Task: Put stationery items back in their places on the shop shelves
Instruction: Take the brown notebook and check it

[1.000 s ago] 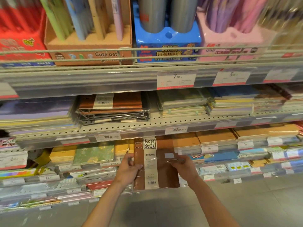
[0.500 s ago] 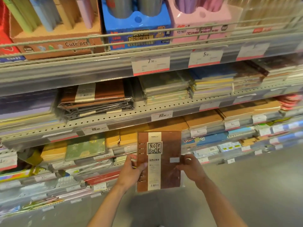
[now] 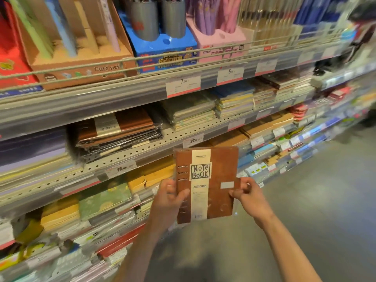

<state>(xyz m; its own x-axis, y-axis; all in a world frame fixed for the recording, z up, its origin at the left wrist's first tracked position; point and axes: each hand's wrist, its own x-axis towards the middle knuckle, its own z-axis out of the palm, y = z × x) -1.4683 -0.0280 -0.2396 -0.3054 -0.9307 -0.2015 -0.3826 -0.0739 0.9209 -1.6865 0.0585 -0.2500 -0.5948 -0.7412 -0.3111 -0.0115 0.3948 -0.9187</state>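
Observation:
I hold a brown ring-bound notebook [image 3: 218, 176] upright in front of the shelves, its cream band reading "Note Book" facing me. My left hand [image 3: 167, 197] grips its spine edge, thumb across the cover. My right hand [image 3: 249, 197] pinches its right edge. A stack of matching brown notebooks [image 3: 118, 131] in plastic wrap lies on the middle shelf [image 3: 142, 148], up and to the left of the held one.
The top shelf carries a "Cute pet" pen box [image 3: 81, 64], a blue box with grey cups [image 3: 162, 49] and a pink pen box [image 3: 219, 39] behind a wire rail. Lower shelves hold several stacks of yellow, green and kraft notebooks. Grey floor [image 3: 305, 200] lies to the right.
Both hands have drawn the notebook away from the lower shelf and raised it upright toward me. The view has swung left and closer to the shelves.

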